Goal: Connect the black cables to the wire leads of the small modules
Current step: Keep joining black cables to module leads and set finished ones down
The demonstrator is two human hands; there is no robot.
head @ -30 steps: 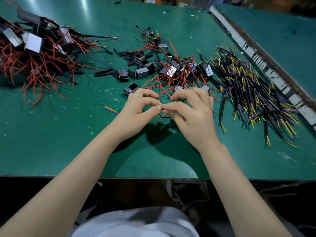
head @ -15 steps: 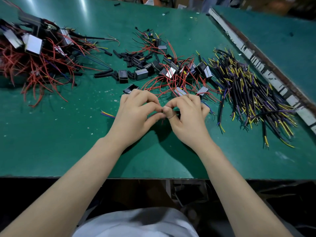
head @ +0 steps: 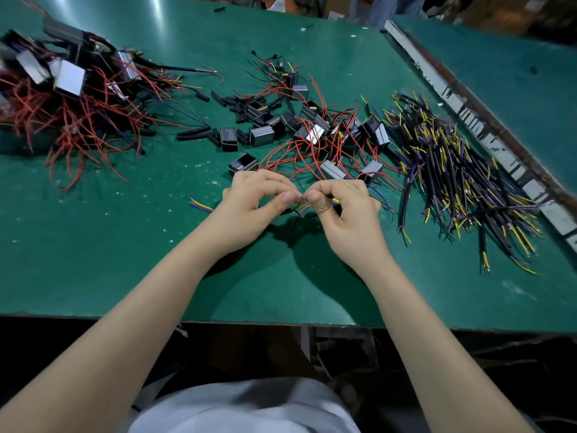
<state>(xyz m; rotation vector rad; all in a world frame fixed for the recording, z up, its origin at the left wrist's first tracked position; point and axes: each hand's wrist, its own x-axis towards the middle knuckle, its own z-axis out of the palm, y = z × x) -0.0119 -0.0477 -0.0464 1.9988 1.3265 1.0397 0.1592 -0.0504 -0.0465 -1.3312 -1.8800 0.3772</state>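
Green table (head: 93, 245): thin red wires (head: 301, 204) pinched by left hand (head: 249, 204) and right hand (head: 349, 210); thumbs now slightly parted.

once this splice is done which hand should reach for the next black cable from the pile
Probably the right hand. The pile of black cables lies just to its right on the green table, while the left hand would have to cross over. Both hands are pinching wires now.
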